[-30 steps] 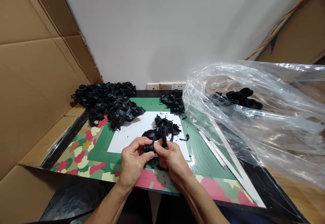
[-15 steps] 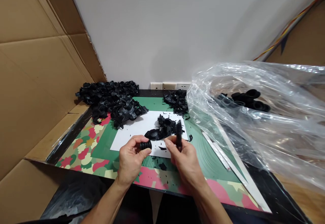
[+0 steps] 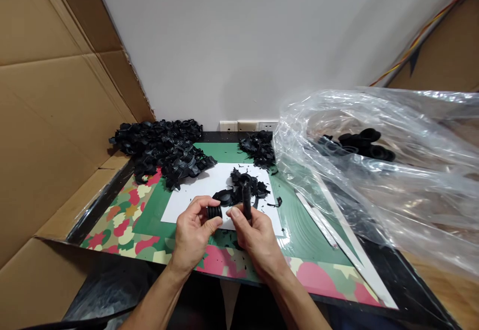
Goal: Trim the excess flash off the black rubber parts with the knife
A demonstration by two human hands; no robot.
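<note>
And here in the left hand, the grip is closed on a ridged rubber piece, thumb and fingers pinching it, right above the near edge of the white sheet! Just beside it, the right hand keeps pace: its grip is wrapped around a dark stick that stands up out of the fist, also over the sheet's near edge. Thumb and forefinger come close to the ridged piece, a small gap between the hands; whether those fingertips pinch anything else, I can't tell.

Out on the sheet itself, toward its right half, lies a clump of black scraps, torn and curly, with crumbs scattered around. At the sheet's far left corner, a big heap of black ridged pieces spills over the edge; beyond the far right corner sits a smaller heap. Under the sheet, a green mat spreads across a patterned board on the dark desk. Right of the sheet, white strips run slantwise, and past them a clear plastic bag gapes open, black round parts inside! Cardboard walls off the sheet's left side.
</note>
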